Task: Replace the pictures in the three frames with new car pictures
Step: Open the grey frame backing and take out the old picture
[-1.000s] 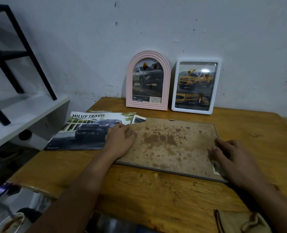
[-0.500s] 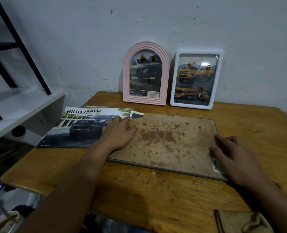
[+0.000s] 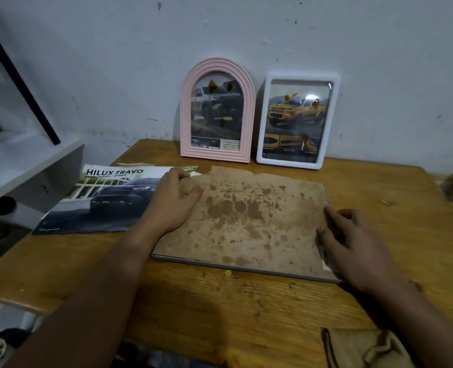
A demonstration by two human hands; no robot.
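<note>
A large frame [image 3: 246,266] lies face down in the middle of the wooden table [image 3: 220,314], its grey edge showing along the near side. Its stained brown backing board [image 3: 246,216] is lifted at the far left corner, and that far edge looks ragged. The left hand [image 3: 172,205] is at that corner, fingers curled over the board's edge with the thumb laid on top, gripping it. The right hand [image 3: 353,248] is at the board's right edge, fingers bent and spread, their tips on the board; whether they pinch it or only press I cannot tell. A small white label with a barcode [image 3: 325,261] shows at the frame's near right corner, too small to read.

Left of the frame, partly under the left hand, lies a brochure [image 3: 100,200] showing a dark pickup truck, headed "HILUX TRAVO" with a smaller line beneath that I read as "PRERUNNER / 4TREX".

Beyond the frame, leaning on the wall, stand a pink arched frame [image 3: 217,112] holding a grey truck picture and, just beside it to the right, a white rectangular frame [image 3: 298,120] holding a yellow truck picture. Their captions are unreadable.

A tan cloth [image 3: 366,349] lies at the table's near right edge. A white shelf [image 3: 20,166] stands off to the left of the table.
</note>
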